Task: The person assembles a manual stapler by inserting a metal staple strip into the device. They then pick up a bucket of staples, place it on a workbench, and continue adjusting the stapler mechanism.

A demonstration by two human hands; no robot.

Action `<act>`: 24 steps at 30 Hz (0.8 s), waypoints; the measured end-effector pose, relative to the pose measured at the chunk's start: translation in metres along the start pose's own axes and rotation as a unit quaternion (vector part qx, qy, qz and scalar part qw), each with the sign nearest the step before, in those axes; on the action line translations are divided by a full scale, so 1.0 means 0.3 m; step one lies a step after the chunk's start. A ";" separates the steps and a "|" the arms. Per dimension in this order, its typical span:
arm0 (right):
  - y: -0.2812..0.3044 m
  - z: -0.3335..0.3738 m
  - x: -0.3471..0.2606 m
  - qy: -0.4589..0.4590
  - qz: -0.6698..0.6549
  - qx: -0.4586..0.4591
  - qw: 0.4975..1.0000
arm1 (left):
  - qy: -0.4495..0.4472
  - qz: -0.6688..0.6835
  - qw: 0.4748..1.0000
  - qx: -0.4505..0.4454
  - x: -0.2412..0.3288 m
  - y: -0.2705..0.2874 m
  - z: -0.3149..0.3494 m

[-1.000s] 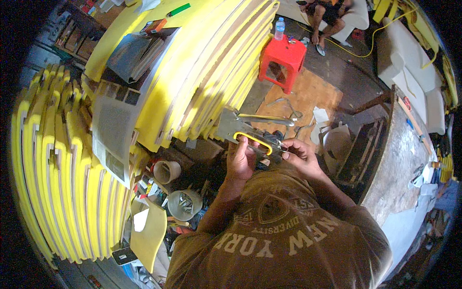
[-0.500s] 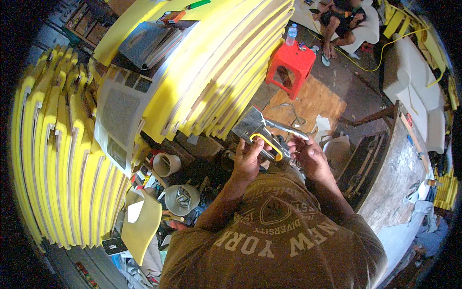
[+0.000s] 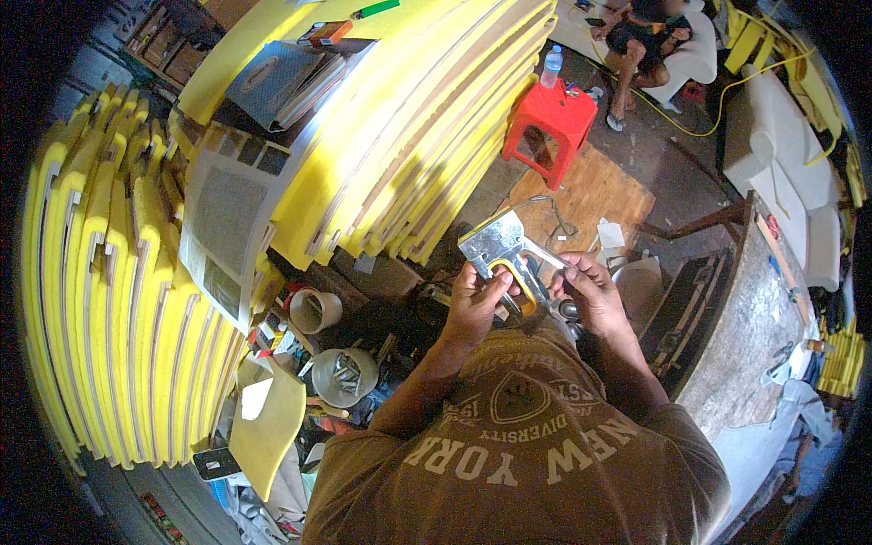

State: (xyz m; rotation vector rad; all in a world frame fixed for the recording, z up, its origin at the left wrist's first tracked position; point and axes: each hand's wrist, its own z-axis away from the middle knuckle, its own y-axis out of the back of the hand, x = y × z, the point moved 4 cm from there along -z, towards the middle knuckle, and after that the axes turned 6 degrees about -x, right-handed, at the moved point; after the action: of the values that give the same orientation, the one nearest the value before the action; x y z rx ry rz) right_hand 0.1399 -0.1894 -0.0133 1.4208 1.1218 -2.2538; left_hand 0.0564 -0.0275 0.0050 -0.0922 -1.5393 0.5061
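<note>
Head view: we have the left hand [image 3: 474, 304] gripping the staple gun [image 3: 490, 242] before the shirt [image 3: 518, 445], right hand [image 3: 592, 292] seemingly pinching its slim metal bar [image 3: 546, 255]; likely mid-adjustment, next move calling for a steady left grip.

Bottle [image 3: 551, 67] on stool [image 3: 565, 123] beyond staple gun [image 3: 493, 243]

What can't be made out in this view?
Head view:
Far fingers of the left hand: behind the staple gun.
Exact grip of the right hand: covered by its own fingers.
Seated person: partly cut off by upper edge.
Pieces in the pale bucket: too small to identify.
</note>
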 end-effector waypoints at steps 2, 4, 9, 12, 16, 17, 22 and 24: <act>0.000 -0.001 0.002 0.002 0.007 -0.003 1.000 | 0.005 0.015 1.000 0.003 -0.017 0.010 -0.002; 0.004 -0.002 0.013 0.008 0.012 -0.005 1.000 | 0.009 0.022 1.000 0.006 -0.023 0.013 -0.003; 0.000 0.001 0.024 0.008 0.022 -0.007 1.000 | 0.021 -0.006 1.000 0.016 -0.036 0.020 0.002; 0.002 0.000 0.033 0.011 0.023 -0.011 1.000 | 0.019 -0.006 1.000 0.012 -0.041 0.024 0.000; 0.006 -0.001 0.041 0.009 0.034 -0.014 0.999 | 0.021 0.008 0.999 0.025 -0.036 0.021 -0.002; 0.007 -0.002 0.041 0.014 0.037 -0.015 0.999 | 0.021 0.009 0.999 0.025 -0.029 0.017 -0.004; 0.014 -0.005 0.029 0.027 0.042 -0.007 0.999 | 0.024 0.015 0.999 0.030 -0.034 0.031 -0.002; 0.015 -0.006 0.029 0.026 0.050 -0.008 0.998 | 0.022 0.027 0.999 0.031 -0.051 0.041 -0.002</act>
State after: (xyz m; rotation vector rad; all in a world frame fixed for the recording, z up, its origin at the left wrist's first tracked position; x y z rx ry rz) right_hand 0.1392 -0.1895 -0.0232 1.5037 1.0562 -2.1461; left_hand 0.0546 -0.0220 -0.0138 -0.0965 -1.4803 0.5906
